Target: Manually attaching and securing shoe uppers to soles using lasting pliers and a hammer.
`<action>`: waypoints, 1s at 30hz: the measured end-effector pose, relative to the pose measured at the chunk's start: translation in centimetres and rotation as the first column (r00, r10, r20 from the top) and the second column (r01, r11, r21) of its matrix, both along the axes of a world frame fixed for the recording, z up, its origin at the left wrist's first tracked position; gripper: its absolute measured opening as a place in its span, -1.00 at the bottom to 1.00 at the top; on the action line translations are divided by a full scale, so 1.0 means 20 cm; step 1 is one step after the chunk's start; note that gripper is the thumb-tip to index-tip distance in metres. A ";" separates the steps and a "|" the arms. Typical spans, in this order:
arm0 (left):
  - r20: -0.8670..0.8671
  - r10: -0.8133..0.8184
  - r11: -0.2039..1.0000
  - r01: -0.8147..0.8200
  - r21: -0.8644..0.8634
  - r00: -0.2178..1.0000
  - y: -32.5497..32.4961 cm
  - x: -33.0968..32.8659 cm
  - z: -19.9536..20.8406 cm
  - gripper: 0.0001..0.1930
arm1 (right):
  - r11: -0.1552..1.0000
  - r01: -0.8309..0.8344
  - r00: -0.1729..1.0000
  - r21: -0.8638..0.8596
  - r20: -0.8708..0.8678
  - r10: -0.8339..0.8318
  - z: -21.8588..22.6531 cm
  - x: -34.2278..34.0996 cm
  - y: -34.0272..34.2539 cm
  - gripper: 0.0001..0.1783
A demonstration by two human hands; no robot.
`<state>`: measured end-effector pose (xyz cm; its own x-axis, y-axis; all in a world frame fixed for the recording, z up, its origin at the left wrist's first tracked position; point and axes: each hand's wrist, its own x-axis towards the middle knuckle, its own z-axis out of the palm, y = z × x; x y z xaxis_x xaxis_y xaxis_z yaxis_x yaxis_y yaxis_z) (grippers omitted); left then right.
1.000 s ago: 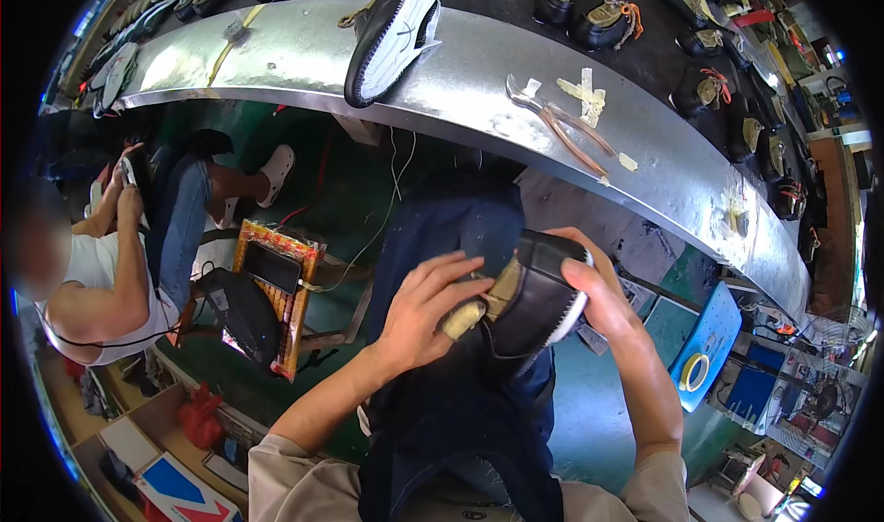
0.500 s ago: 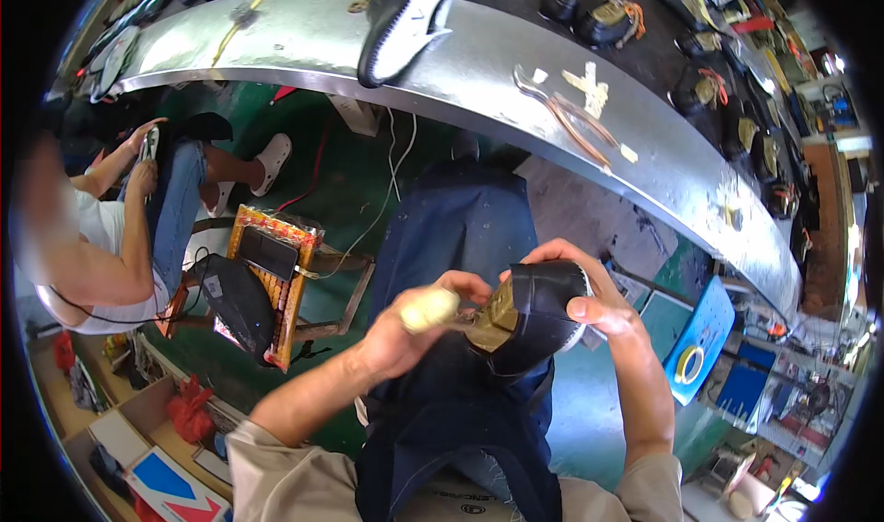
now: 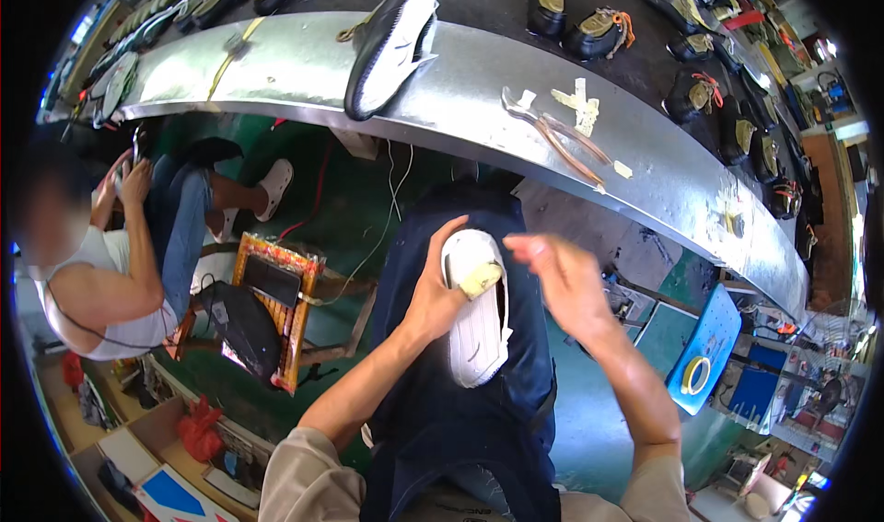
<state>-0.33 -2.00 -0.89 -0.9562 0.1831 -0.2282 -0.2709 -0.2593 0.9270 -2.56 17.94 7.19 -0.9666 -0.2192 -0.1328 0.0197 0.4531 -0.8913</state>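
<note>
A shoe lies over my lap with its white underside [image 3: 477, 338] up and its toe pointing away from me. My left hand [image 3: 440, 292] grips it from the left side, fingers beneath it. The thumb, wrapped in yellowish tape [image 3: 481, 281], presses on the white underside. A loose edge of lining or upper stands up along the shoe's right side. Just right of the shoe, my right hand [image 3: 564, 278] is raised, apart from it, with the fingers stretched toward the toe and nothing visible in them. The shoe's upper is hidden below.
Ahead runs a metal-edged bench [image 3: 276, 71] bearing pincers [image 3: 557, 145], tape strips [image 3: 582, 106], a half-made shoe [image 3: 391, 52] and several black shoes [image 3: 599, 34]. At left, a person [image 3: 120, 283] sits beside a wooden chair [image 3: 295, 269] holding a black bag [image 3: 241, 329]. A blue stool [image 3: 704, 352] stands at right.
The shoe has turned from showing its black and olive upper to showing its white underside. My left hand now holds it; my right hand has let go and sits off to the right.
</note>
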 end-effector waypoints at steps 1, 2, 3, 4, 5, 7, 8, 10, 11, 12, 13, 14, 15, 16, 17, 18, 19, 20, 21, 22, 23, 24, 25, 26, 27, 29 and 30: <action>-0.030 0.001 1.000 -0.001 -0.018 1.000 0.00 -0.02 -0.01 -0.18 | 0.996 0.081 0.952 0.021 -0.299 -0.071 0.01 -0.07 0.01 -0.76; -0.042 0.007 0.999 -0.009 -0.038 0.999 -0.02 0.00 -0.02 -0.25 | 0.978 0.163 0.893 0.132 -0.440 -0.089 0.06 -0.15 0.03 -0.81; -0.054 -0.035 0.985 0.025 -0.173 0.998 -0.06 -0.02 0.01 -0.36 | 0.954 0.203 0.843 0.220 -0.535 -0.056 0.07 -0.26 0.06 -0.79; -0.095 -0.074 0.970 0.049 -0.237 0.993 -0.08 -0.03 0.00 -0.39 | 0.904 0.254 0.715 0.343 -0.697 0.064 0.04 -0.39 0.09 -0.73; -0.227 -0.094 0.915 -0.006 -0.402 0.969 -0.08 -0.05 -0.03 -0.40 | 0.845 0.325 0.668 0.425 -0.735 0.113 0.01 -0.48 0.08 -0.68; -0.355 -0.148 0.835 -0.075 -0.545 0.923 -0.06 -0.11 -0.04 -0.41 | 0.772 0.388 0.665 0.504 -0.733 0.144 -0.08 -0.61 0.11 -0.65; -0.433 -0.190 0.731 -0.168 -0.661 0.881 -0.05 -0.14 0.02 -0.49 | 0.693 0.440 0.662 0.572 -0.727 0.180 -0.12 -0.66 0.12 -0.63; -0.490 -0.244 0.602 -0.265 -0.753 0.837 -0.05 -0.17 0.06 -0.55 | 0.701 0.376 0.693 0.606 -0.686 0.222 -0.14 -0.70 0.14 -0.57; -0.422 -0.261 0.545 -0.229 -0.807 0.868 -0.07 -0.18 0.06 -0.57 | 0.666 0.405 0.682 0.627 -0.692 0.237 -0.13 -0.72 0.13 -0.59; -0.352 -0.274 0.487 -0.187 -0.853 0.895 -0.07 -0.19 0.06 -0.59 | 0.627 0.434 0.671 0.647 -0.696 0.254 -0.12 -0.72 0.12 -0.60; -0.381 -0.271 0.461 -0.228 -0.857 0.884 -0.10 -0.19 0.04 -0.65 | 0.636 0.421 0.680 0.647 -0.689 0.250 -0.11 -0.69 0.10 -0.60; -0.371 -0.266 0.457 -0.222 -0.861 0.890 -0.11 -0.19 0.03 -0.65 | 0.697 0.368 0.731 0.615 -0.655 0.191 -0.08 -0.62 0.09 -0.60; -0.359 -0.183 0.526 -0.218 -0.822 0.915 -0.11 -0.18 0.02 -0.67 | 0.755 0.318 0.780 0.574 -0.611 0.137 -0.06 -0.54 0.08 -0.60; -0.345 -0.098 0.596 -0.223 -0.771 0.933 -0.08 -0.18 0.01 -0.70 | 0.859 0.213 0.921 0.466 -0.390 -0.017 -0.04 -0.44 0.07 -0.55; -0.341 -0.093 0.599 -0.221 -0.770 0.936 -0.09 -0.19 0.01 -0.70 | 0.936 0.152 0.986 0.317 -0.110 -0.123 -0.03 -0.32 0.06 -0.50; -0.345 -0.137 0.649 -0.179 -0.740 0.928 -0.10 -0.19 0.03 -0.65 | 0.966 0.088 0.983 0.242 0.133 -0.123 -0.04 -0.24 0.05 -0.38; -0.354 -0.186 0.697 -0.131 -0.705 0.917 -0.10 -0.19 0.04 -0.59 | 0.975 0.056 0.997 0.213 0.040 -0.066 -0.13 -0.13 0.04 -0.36; -0.346 -0.191 0.700 -0.119 -0.704 0.919 -0.09 -0.18 0.04 -0.59 | 0.986 0.013 0.997 0.166 0.074 -0.025 -0.17 -0.06 0.02 -0.41; -0.267 -0.181 0.761 -0.037 -0.648 0.947 -0.07 -0.18 0.05 -0.56 | 0.994 0.017 0.990 0.106 0.134 -0.031 -0.22 -0.06 0.02 -0.45; -0.185 -0.178 0.812 0.038 -0.582 0.967 -0.06 -0.17 0.05 -0.52 | 0.999 0.024 0.981 0.042 0.193 -0.031 -0.25 -0.06 0.01 -0.48; -0.015 -0.194 0.903 0.172 -0.393 0.981 -0.07 -0.17 0.03 -0.44 | 0.999 0.031 0.979 0.043 0.199 -0.039 -0.27 -0.06 0.02 -0.48; -0.010 -0.202 0.902 0.182 -0.392 0.979 -0.08 -0.16 0.03 -0.44 | 0.997 0.073 0.984 -0.003 0.162 -0.072 -0.28 -0.06 0.02 -0.52; 0.001 -0.188 0.929 0.178 -0.326 0.982 -0.09 -0.17 0.04 -0.45 | 0.992 0.112 0.987 -0.052 0.121 -0.105 -0.29 -0.07 0.02 -0.54; 0.013 -0.175 0.950 0.172 -0.259 0.985 -0.09 -0.17 0.05 -0.46 | 0.992 0.119 0.986 -0.052 0.122 -0.112 -0.29 -0.07 0.01 -0.54; 0.047 -0.165 0.955 0.172 -0.241 0.985 -0.10 -0.17 0.06 -0.46 | 0.984 0.039 0.982 0.172 -0.187 -0.006 -0.29 -0.06 0.01 -0.54; -0.052 -0.206 0.918 0.175 -0.357 0.977 -0.10 -0.18 0.06 -0.45 | 0.908 -0.012 0.825 0.419 -0.509 0.246 -0.23 -0.09 -0.01 -0.54; -0.143 -0.250 0.871 0.158 -0.466 0.958 -0.10 -0.18 0.06 -0.44 | 0.908 -0.007 0.826 0.418 -0.510 0.241 -0.25 -0.10 0.00 -0.54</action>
<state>-3.92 -3.99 0.28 -0.9417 0.3020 -0.1483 -0.0773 0.2348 0.9690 -4.53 17.92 2.23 -0.8715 -0.3866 0.3018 -0.4897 0.7207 -0.4907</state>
